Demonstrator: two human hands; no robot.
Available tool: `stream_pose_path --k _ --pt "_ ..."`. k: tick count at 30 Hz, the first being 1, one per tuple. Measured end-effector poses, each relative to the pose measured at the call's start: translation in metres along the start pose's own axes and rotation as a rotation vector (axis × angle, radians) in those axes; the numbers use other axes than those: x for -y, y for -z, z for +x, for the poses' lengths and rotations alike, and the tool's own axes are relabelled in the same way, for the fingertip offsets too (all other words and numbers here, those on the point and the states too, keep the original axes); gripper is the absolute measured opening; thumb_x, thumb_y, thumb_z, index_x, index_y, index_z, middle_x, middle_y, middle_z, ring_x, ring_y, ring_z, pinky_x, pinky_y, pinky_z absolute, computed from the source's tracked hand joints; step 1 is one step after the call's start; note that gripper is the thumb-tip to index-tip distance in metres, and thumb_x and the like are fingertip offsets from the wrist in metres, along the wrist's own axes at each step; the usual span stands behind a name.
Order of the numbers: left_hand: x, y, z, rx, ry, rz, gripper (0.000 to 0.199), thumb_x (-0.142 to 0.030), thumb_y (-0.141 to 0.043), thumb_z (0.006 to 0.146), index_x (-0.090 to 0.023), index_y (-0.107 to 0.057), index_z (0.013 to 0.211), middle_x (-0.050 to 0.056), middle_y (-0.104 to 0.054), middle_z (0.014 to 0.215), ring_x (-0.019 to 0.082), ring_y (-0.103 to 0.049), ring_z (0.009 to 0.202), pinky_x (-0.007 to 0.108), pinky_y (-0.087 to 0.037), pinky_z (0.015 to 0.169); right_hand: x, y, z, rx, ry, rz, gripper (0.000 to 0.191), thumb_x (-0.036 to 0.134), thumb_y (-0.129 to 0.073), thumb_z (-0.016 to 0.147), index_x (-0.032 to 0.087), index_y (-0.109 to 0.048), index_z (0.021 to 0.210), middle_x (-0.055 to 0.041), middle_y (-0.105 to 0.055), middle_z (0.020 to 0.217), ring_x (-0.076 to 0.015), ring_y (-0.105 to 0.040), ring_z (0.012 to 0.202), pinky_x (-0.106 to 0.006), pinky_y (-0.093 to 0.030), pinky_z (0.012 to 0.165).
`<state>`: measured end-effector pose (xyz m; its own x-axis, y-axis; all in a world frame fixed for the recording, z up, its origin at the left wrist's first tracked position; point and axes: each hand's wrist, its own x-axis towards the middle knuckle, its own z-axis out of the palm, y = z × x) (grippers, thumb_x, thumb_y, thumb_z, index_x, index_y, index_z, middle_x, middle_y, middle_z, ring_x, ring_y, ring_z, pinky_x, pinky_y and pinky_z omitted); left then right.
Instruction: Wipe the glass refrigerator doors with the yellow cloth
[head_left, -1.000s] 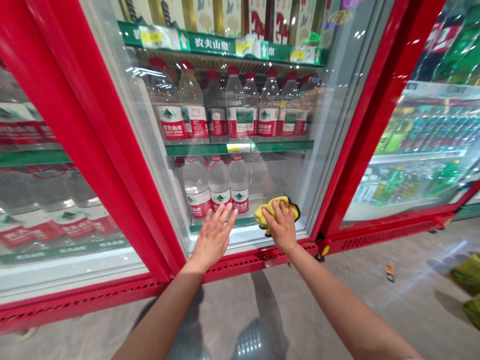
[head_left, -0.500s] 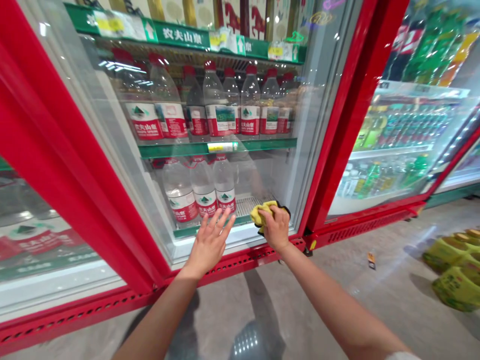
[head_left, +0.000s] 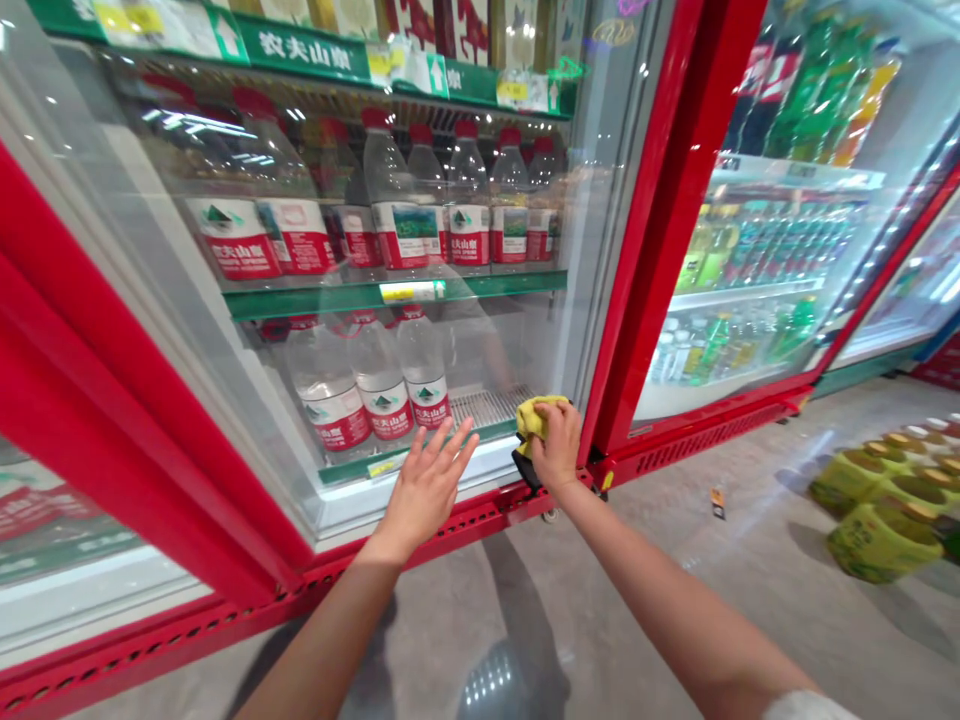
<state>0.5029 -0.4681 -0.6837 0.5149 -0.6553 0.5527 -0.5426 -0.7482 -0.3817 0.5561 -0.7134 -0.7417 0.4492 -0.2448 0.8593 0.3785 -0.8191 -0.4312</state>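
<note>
My right hand (head_left: 556, 442) grips a yellow cloth (head_left: 531, 418) with a dark edge, at the lower right of the glass door (head_left: 495, 345) of a red-framed fridge. Fingers spread, my left hand (head_left: 429, 488) is at the lower part of the same door; whether its palm touches the glass I cannot tell. Behind the glass, near my left fingertips, large water bottles (head_left: 384, 398) with red and white labels stand on the bottom shelf. More red-capped bottles (head_left: 469, 215) fill the shelf above.
To the right stands another red-framed fridge (head_left: 645, 300) with green and dark drink bottles. A small orange and black item (head_left: 718, 503) lies on the grey floor (head_left: 652, 620). Yellow-green wrapped packs (head_left: 885, 535) sit on the floor at the far right.
The view has shifted right, so the fridge appears further left. My right hand and the cloth have moved right across the glass toward the door frame. My left hand stays spread, nearer the right.
</note>
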Motion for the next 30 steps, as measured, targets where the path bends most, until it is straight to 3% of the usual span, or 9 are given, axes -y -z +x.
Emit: stream_pose_path --k 5,11,15,18,20,22,26,28,30 --pt "-0.006 -0.004 0.006 0.016 -0.026 -0.026 0.069 -0.016 -0.056 0.086 -0.024 -0.043 0.153 0.004 -0.037 0.162 0.025 -0.025 0.154 0.048 -0.01 0.129 -0.021 0.011 0.036 -0.001 0.052 -0.012 0.058 0.007 -0.048 0.07 0.027 -0.061 0.122 -0.0094 -0.051 0.125 -0.0288 -0.049 0.12 -0.045 -0.042 0.102" --pt "-0.006 -0.005 0.011 -0.02 -0.028 -0.043 0.071 -0.015 -0.057 0.084 -0.024 -0.041 0.153 0.005 -0.038 0.162 0.025 -0.024 0.155 0.048 -0.013 0.129 -0.017 0.001 0.004 -0.141 -0.166 0.015 0.058 0.009 -0.046 0.073 0.022 -0.054 0.129 -0.0126 -0.049 0.121 -0.0293 -0.048 0.118 -0.048 -0.043 0.101" --pt "-0.01 -0.009 0.015 -0.011 -0.043 -0.063 0.071 -0.015 -0.058 0.083 -0.025 -0.043 0.153 0.005 -0.038 0.162 0.025 -0.024 0.155 0.048 -0.015 0.129 -0.012 0.004 0.033 -0.047 -0.046 -0.009 0.053 0.007 -0.05 0.072 0.024 -0.061 0.121 -0.0113 -0.053 0.122 -0.0291 -0.049 0.12 -0.045 -0.043 0.103" --pt "-0.011 -0.011 0.016 0.006 -0.061 -0.07 0.072 -0.016 -0.058 0.083 -0.025 -0.043 0.153 0.005 -0.036 0.163 0.026 -0.026 0.154 0.049 -0.015 0.128 -0.026 0.014 0.061 -0.033 0.063 -0.074 0.05 0.006 -0.048 0.078 0.026 -0.065 0.12 -0.0086 -0.056 0.13 -0.0277 -0.05 0.125 -0.045 -0.04 0.109" --pt "-0.01 -0.012 0.016 0.006 -0.065 -0.074 0.074 -0.016 -0.059 0.083 -0.026 -0.04 0.154 0.005 -0.036 0.163 0.026 -0.025 0.154 0.05 -0.014 0.129 -0.038 0.017 0.057 -0.048 0.082 -0.106 0.05 0.006 -0.044 0.084 0.025 -0.063 0.127 -0.0091 -0.055 0.137 -0.0271 -0.048 0.131 -0.046 -0.037 0.113" --pt "-0.008 -0.011 0.015 -0.005 -0.062 -0.077 0.078 -0.016 -0.059 0.082 -0.027 -0.037 0.156 0.004 -0.036 0.163 0.026 -0.025 0.155 0.049 -0.014 0.129 -0.048 0.013 0.034 -0.072 0.034 -0.143 0.057 0.005 -0.041 0.087 0.023 -0.054 0.14 -0.0113 -0.048 0.148 -0.0269 -0.041 0.14 -0.046 -0.037 0.115" --pt "-0.004 -0.008 0.013 -0.013 -0.056 -0.078 0.076 -0.016 -0.057 0.082 -0.027 -0.038 0.155 0.004 -0.036 0.163 0.026 -0.026 0.154 0.049 -0.016 0.128 -0.055 -0.003 -0.006 -0.151 -0.083 -0.157 0.084 0.001 -0.036 0.083 0.027 -0.018 0.161 -0.012 -0.028 0.164 -0.0239 -0.024 0.153 -0.05 -0.041 0.114" --pt "-0.003 -0.007 0.012 -0.002 -0.058 -0.079 0.073 -0.015 -0.056 0.083 -0.025 -0.042 0.153 0.005 -0.037 0.162 0.026 -0.028 0.154 0.049 -0.017 0.128 -0.055 -0.007 0.007 -0.166 -0.086 -0.141 0.089 0.0 -0.034 0.082 0.03 -0.008 0.163 -0.0102 -0.021 0.167 -0.023 -0.018 0.156 -0.052 -0.04 0.115" --pt "-0.004 -0.007 0.013 0.013 -0.06 -0.086 0.069 -0.015 -0.055 0.083 -0.024 -0.045 0.151 0.004 -0.038 0.162 0.026 -0.029 0.153 0.048 -0.018 0.128 -0.053 -0.008 0.039 -0.17 -0.076 -0.132 0.089 0.001 -0.033 0.083 0.032 -0.008 0.163 -0.0076 -0.017 0.169 -0.023 -0.013 0.157 -0.054 -0.036 0.118"
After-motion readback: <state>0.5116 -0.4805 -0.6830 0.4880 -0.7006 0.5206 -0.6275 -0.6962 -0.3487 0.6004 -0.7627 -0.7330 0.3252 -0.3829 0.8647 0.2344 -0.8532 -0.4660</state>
